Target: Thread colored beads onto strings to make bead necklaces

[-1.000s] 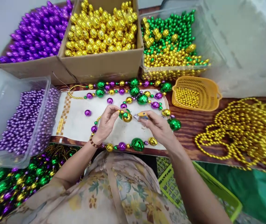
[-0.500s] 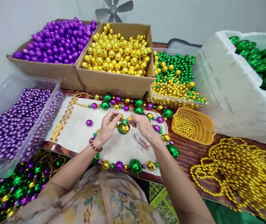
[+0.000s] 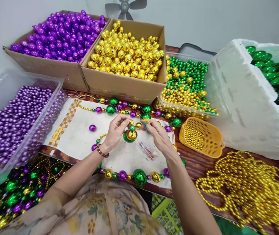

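Note:
My left hand point(image 3: 116, 132), a brown bead bracelet at its wrist, is closed in a pinch on a bead string at small gold beads. Just below its fingertips, a small green bead point(image 3: 132, 128) sits above a gold ball point(image 3: 131, 134), and a larger green ball point(image 3: 127, 137) is partly hidden behind. My right hand point(image 3: 159, 135) is closed around a small orange-and-blue tool point(image 3: 145, 124), a little to the right of the string. The rest of the bead garland point(image 3: 139, 177) loops around the white mat. A needle-like piece and a pinkish item point(image 3: 147, 150) lie below the right hand.
Cardboard boxes of purple balls point(image 3: 61, 36) and gold balls point(image 3: 127, 52) stand behind. Plastic bins hold purple beads point(image 3: 17, 120) and green-gold beads point(image 3: 188, 85). At right are an orange basket point(image 3: 210, 140), gold bead strands point(image 3: 249, 189) and a foam box point(image 3: 242, 98). One purple ball point(image 3: 92, 128) lies on the mat point(image 3: 73, 140).
My right hand has moved right and slightly down, away from the left, and the tool in it shows more plainly. My left hand still pinches the string. The camera view has shifted slightly.

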The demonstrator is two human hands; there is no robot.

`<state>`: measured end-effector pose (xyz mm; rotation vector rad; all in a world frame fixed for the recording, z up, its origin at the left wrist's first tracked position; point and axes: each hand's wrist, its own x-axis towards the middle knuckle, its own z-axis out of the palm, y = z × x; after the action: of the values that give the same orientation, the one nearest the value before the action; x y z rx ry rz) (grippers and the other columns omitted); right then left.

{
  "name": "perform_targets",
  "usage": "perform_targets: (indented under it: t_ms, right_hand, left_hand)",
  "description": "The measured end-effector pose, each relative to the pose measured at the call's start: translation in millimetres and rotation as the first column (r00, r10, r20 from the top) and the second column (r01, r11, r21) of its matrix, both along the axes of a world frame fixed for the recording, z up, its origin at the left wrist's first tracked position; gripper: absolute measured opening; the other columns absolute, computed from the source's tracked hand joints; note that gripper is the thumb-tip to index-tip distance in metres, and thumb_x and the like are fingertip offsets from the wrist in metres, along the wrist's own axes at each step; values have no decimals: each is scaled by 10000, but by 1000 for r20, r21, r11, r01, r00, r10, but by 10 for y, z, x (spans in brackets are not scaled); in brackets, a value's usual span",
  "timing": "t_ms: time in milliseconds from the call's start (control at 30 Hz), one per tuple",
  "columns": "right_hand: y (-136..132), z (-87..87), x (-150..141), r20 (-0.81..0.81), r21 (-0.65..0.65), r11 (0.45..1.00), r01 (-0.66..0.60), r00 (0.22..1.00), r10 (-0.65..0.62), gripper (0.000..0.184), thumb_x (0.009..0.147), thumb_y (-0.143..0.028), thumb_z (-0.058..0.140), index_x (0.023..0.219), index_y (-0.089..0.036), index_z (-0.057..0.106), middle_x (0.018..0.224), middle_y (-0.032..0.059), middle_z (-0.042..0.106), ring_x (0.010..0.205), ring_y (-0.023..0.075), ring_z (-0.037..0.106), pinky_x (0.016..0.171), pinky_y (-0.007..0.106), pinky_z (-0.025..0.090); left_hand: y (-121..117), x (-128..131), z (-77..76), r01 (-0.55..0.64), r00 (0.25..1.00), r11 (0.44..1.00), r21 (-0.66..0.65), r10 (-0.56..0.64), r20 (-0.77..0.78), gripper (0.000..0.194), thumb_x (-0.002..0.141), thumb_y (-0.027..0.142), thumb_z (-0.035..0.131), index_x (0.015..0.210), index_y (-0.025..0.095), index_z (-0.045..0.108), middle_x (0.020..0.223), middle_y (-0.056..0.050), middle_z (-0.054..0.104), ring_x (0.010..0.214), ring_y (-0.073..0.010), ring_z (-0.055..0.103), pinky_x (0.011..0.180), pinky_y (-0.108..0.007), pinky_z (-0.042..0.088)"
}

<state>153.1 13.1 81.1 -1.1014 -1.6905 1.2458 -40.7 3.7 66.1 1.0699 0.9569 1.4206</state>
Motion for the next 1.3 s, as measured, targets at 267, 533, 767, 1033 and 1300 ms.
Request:
perform_targets:
  t_ms: [267, 533, 767, 1033, 1300]
  right_hand:
    - [5, 27, -65, 147, 20, 999, -47, 988, 43, 452, 978, -623, 453, 856, -212, 595, 749, 6, 549, 691, 160, 501, 630, 289, 388]
    - [-47, 87, -184, 393, 166, 985, 45, 913, -108, 589, 1001, -686, 246, 693, -238, 472, 653, 26, 536, 623, 193, 478, 608, 320, 326]
    - [-82, 101, -187, 501, 316, 947, 48, 840, -210, 603, 1015, -670, 143, 663, -239, 379, 591, 26, 462, 586, 187, 442, 580, 322, 274]
    - [-106, 87, -160, 526, 360, 933, 21, 821, -222, 590, 1036, -615, 142, 682, -235, 419, 625, 40, 500, 605, 192, 466, 589, 332, 300]
    - [-99, 67, -154, 524, 370, 929, 16, 822, -223, 588, 1021, -657, 111, 700, -243, 377, 628, 32, 459, 635, 201, 473, 612, 337, 307]
  left_hand:
    - [2, 51, -20, 7, 1000, 1000, -13, -7, 7, 327, 869, 508, 707, 896, 189, 639, 788, 0, 593, 712, -114, 553, 666, -243, 473]
    - [-56, 132, -45, -39, 995, 997, 70, 45, -93, 340, 905, 534, 656, 860, 199, 621, 776, 0, 560, 705, -118, 517, 642, -244, 454]
    - [-80, 170, -58, -35, 996, 998, 54, 39, -82, 351, 903, 548, 650, 873, 199, 623, 773, -3, 571, 704, -123, 523, 643, -249, 461]
    - [-86, 182, -48, -40, 995, 998, 50, 44, -87, 353, 901, 553, 648, 878, 201, 623, 772, -5, 572, 705, -126, 524, 642, -260, 461]
    - [-81, 183, -52, -20, 996, 999, 45, 24, -87, 340, 903, 542, 647, 885, 203, 620, 778, -7, 585, 711, -128, 535, 654, -266, 475]
